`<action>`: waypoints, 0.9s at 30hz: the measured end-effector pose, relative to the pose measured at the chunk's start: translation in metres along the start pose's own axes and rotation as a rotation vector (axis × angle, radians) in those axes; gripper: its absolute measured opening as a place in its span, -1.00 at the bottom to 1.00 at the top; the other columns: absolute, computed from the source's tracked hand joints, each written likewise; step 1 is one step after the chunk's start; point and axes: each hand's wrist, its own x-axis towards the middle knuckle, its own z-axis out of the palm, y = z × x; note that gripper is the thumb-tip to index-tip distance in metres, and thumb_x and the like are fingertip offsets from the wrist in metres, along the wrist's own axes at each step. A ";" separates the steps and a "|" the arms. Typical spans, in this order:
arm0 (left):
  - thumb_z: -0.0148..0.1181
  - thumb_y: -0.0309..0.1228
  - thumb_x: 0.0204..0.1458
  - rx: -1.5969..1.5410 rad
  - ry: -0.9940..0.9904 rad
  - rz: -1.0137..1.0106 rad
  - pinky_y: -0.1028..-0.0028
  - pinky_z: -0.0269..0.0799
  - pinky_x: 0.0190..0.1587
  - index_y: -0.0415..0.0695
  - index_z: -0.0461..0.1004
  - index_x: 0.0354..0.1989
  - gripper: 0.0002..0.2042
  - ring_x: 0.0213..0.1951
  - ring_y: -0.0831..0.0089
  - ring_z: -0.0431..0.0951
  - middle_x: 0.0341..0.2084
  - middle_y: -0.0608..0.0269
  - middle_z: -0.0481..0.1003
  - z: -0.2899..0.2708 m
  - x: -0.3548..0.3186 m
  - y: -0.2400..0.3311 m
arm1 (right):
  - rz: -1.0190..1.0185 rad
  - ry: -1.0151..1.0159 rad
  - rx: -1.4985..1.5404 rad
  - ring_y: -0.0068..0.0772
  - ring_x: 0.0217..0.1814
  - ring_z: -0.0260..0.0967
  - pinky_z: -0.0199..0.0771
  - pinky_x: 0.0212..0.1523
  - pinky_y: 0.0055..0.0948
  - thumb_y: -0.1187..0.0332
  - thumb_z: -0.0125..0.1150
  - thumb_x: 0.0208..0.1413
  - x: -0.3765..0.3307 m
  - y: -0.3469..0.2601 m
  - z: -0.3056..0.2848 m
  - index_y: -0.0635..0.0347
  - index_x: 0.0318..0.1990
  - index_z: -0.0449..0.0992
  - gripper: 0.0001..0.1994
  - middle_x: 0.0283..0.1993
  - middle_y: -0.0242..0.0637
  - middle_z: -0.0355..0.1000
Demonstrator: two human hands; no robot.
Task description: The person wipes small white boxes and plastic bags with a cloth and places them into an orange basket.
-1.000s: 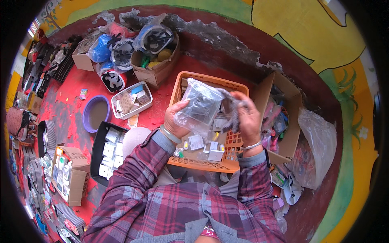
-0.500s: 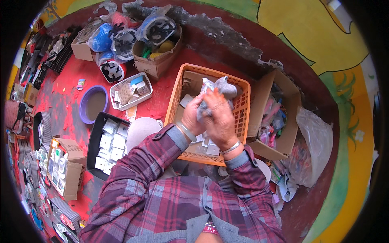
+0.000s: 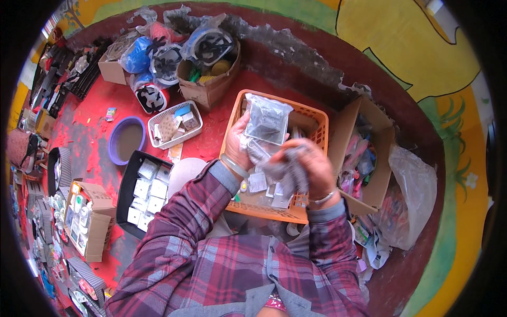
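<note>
My left hand (image 3: 240,141) holds up a clear plastic packet (image 3: 266,119) with dark contents, above the orange plastic basket (image 3: 316,117). My right hand (image 3: 311,168) grips a bunch of grey, crumpled plastic packets (image 3: 285,173) just to the right of it, over the basket's front half. The two hands are close together. Small white packets (image 3: 259,182) lie in the basket under them. Both forearms wear plaid red sleeves, and each wrist has a bangle.
An open cardboard box (image 3: 364,153) of colourful items and a clear plastic bag (image 3: 412,195) lie to the right. To the left are a black tray of white packets (image 3: 142,190), a white mesh basket (image 3: 173,124), a purple bowl (image 3: 125,140) and boxes of bagged goods (image 3: 206,63).
The hands, pressed together over a bundle half a second ago, have parted slightly. The left hand now lifts one clear packet while the right keeps the grey bunch.
</note>
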 end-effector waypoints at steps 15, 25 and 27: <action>-0.07 -0.25 0.10 -0.133 0.097 0.067 0.18 0.19 0.16 -0.22 0.27 0.06 -0.60 0.02 0.16 0.39 -0.02 0.03 0.39 -0.005 -0.006 -0.020 | -0.319 0.461 -0.899 -0.04 0.35 -0.05 -0.03 0.28 -0.35 0.26 0.10 0.08 0.018 0.064 0.015 0.29 0.29 -0.08 -0.31 0.29 0.09 -0.01; -0.07 -0.11 0.07 -0.113 0.089 0.033 0.00 0.27 0.07 -0.12 0.30 0.10 -0.53 -0.01 -0.03 0.40 0.01 0.00 0.37 -0.017 -0.004 0.003 | -0.309 0.268 -1.470 0.03 0.34 -0.03 0.08 0.17 -0.23 0.52 0.07 -0.06 -0.003 0.068 0.060 0.30 0.23 0.09 -0.39 0.25 0.16 0.05; -0.08 -0.10 0.07 -0.076 0.086 0.052 -0.03 0.25 0.08 -0.12 0.30 0.10 -0.52 0.00 -0.06 0.39 0.02 -0.01 0.36 -0.009 -0.003 0.002 | -0.339 0.237 -1.475 0.01 0.27 0.11 0.18 0.12 -0.23 0.59 0.07 -0.12 -0.004 0.061 0.064 0.31 0.14 0.24 -0.45 0.16 0.15 0.19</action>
